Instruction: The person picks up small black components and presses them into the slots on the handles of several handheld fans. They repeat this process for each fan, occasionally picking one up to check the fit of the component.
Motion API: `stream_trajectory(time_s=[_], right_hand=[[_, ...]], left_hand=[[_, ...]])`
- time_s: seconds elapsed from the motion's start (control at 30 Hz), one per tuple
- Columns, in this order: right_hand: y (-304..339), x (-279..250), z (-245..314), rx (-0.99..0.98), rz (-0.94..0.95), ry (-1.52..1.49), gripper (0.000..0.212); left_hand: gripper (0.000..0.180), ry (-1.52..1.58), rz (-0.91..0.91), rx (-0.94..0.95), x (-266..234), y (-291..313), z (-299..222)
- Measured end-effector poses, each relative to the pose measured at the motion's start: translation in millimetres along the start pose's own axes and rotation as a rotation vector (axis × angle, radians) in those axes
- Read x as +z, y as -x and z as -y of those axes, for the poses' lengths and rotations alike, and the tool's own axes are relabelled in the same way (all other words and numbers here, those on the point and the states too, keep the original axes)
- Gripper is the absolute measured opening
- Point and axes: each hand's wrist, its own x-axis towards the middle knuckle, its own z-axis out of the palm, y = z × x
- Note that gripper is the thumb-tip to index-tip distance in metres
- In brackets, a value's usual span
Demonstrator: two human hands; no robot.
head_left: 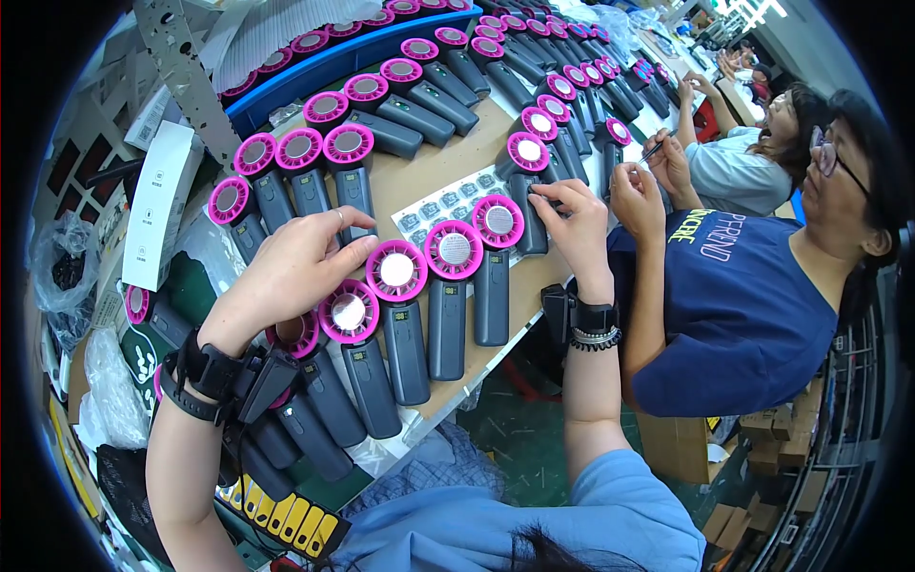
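My left hand [307, 250] reaches over a group of dark grey handheld fans with magenta rims. Its thumb and fingers are apart, next to the lower end of one fan's handle [352, 189]. My right hand [578, 224] has thumb and index finger pinched together against the handle of another handheld fan [530, 224]; anything tiny between the fingertips is hidden. Between the hands, under the fans, lies a white sheet of grey printed labels [440, 208]. Closest to me, a row of fans, including one with a shiny disc [396, 272], lies with small lit displays on the handles.
A blue bin [286, 88] of more fans stands at the back, with several rows trailing far right. A white box [162, 208] and plastic bags [112, 381] are at left. To my right sits a co-worker in a navy shirt [734, 305], holding a thin dark tool.
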Motion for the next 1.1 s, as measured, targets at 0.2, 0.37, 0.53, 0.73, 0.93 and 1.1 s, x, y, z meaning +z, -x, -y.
stream_trajectory(time_s=[0.2, 0.37, 0.53, 0.73, 0.93, 1.1], right_hand=[[1.3, 1.9, -2.1, -0.128, -0.059, 0.107, 0.012], [-2.2, 2.0, 0.4, -0.241, -0.054, 0.153, 0.01], [-2.4, 0.3, -4.0, -0.266, -0.02, 0.104, 0.009], [-0.3, -0.5, -8.2, -0.219, -0.007, 0.019, 0.013], [7.3, -1.6, -12.6, -0.157, -0.033, -0.034, 0.015], [7.3, -2.0, -12.6, -0.184, -0.041, -0.01, 0.016]], left_hand=[[0.035, -0.011, 0.0, -0.003, -0.1, 0.0, 0.2], [0.034, 0.016, 0.003, -0.001, -0.2, 1.8, -0.1], [0.034, 0.038, -0.012, 0.022, 1.2, 2.1, 4.4], [0.034, 0.047, -0.014, 0.026, -0.2, 4.0, 5.8], [0.034, 0.038, -0.013, 0.034, -0.2, 3.6, 8.2], [0.034, 0.045, -0.002, 0.008, -0.8, 4.3, 8.0]])
